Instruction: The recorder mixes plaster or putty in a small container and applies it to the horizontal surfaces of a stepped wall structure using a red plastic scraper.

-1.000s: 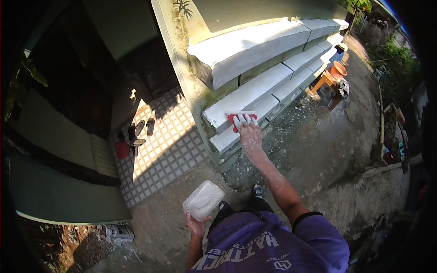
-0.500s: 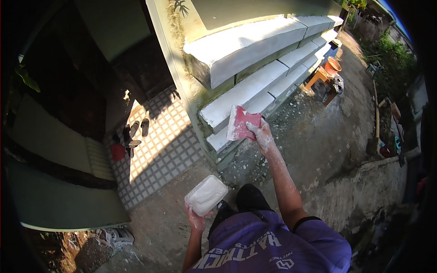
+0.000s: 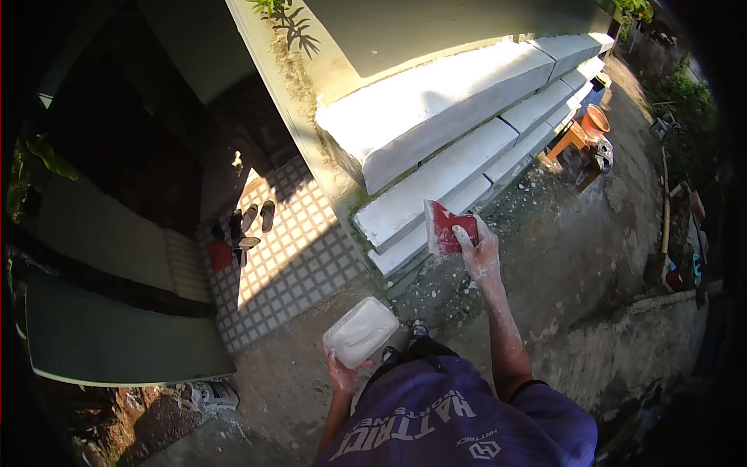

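Observation:
A red flat scraper (image 3: 451, 231), its far edge smeared white, is pinched between the thumb and fingers of my right hand (image 3: 484, 251). That hand and forearm are spotted with white paste. Low on the left, my left hand (image 3: 341, 372) holds a shallow rectangular container (image 3: 361, 332) from below and at its side. White paste fills the container, its surface marked by grooves. Just beyond the scraper rise stepped white blocks (image 3: 436, 183) along the wall; the scraper is apart from them in the picture, though its exact distance I cannot tell.
Tiled floor (image 3: 296, 257) with several dark sandals (image 3: 250, 218) lies to the left. At the far right stand an orange stool (image 3: 569, 140) and an orange bowl (image 3: 596, 119). White crumbs dot the concrete ground (image 3: 545, 233). A bucket (image 3: 218, 395) sits at lower left.
My right hand has moved right and slightly nearer with the scraper. The whole view has shifted, and my feet stand differently. The container stays in my left hand.

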Available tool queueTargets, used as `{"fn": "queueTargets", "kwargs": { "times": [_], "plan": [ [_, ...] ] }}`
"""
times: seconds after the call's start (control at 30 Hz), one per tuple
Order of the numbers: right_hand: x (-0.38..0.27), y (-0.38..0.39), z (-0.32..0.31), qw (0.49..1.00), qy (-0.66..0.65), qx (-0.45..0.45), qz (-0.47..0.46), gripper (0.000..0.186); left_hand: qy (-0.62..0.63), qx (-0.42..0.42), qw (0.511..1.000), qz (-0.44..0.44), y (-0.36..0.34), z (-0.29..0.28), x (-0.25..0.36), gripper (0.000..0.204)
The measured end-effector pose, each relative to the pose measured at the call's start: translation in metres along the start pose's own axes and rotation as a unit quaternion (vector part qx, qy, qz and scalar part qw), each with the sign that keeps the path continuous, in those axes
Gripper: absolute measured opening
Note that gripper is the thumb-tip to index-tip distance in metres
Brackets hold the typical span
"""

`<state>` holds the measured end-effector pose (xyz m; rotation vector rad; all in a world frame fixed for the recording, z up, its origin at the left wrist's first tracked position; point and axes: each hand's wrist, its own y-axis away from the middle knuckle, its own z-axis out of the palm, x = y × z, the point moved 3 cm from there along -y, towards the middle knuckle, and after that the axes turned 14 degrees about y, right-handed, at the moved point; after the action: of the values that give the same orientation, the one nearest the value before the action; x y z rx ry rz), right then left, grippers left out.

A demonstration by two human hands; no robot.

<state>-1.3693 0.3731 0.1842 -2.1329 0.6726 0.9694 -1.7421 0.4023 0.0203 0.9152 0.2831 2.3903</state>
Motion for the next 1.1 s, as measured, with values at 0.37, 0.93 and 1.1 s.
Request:
{"fn": "queueTargets", "kwargs": {
  "times": [0.37, 0.93, 1.1],
  "plan": [
    [-0.018, 0.009, 0.04, 0.847, 0.374, -0.109, -0.363, 0.057, -0.003, -0.012, 1.0, -0.002, -0.016, 0.002, -0.005, 0.053],
    [-0.044, 0.043, 0.064, 0.866, 0.287, -0.121, -0.392, 0.055, -0.005, -0.034, 0.999, 0.009, -0.001, -0.001, -0.002, 0.054],
    [-0.032, 0.0, 0.05, 0.872, 0.363, -0.008, -0.33, 0.049, 0.003, 0.004, 1.0, 0.023, 0.0, -0.011, 0.0, 0.052]
  ]
}}
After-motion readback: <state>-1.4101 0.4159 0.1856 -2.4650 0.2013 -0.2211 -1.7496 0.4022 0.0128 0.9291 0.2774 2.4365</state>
